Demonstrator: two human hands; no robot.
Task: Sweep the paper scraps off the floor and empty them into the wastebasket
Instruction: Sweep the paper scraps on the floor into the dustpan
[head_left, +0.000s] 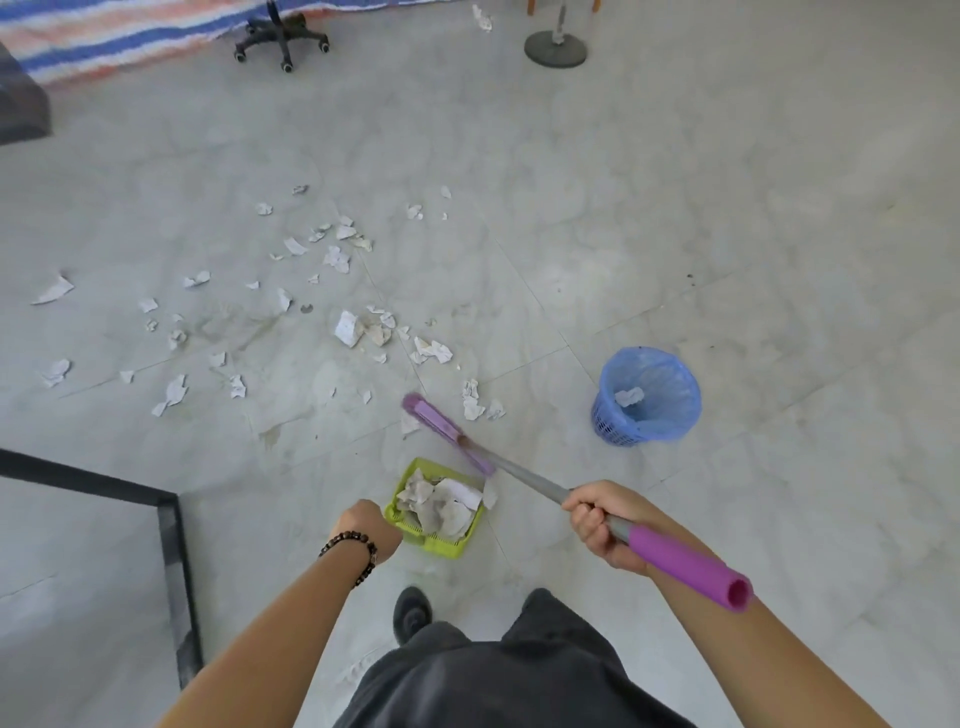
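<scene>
The right hand (597, 519) has a closed grip, fingers wrapped tight round the grey shaft of the broom (519, 475), just ahead of its purple sleeve. The broom's head rests on the floor (675, 208) just beyond the green dustpan (441, 548), which is heaped with paper. The left hand (366, 527) is balled into a fist at the dustpan's near corner; I cannot tell what it grips. Paper scraps (348, 327) lie scattered ahead on the left. The blue wastebasket (613, 426) stands to the right, one scrap inside.
</scene>
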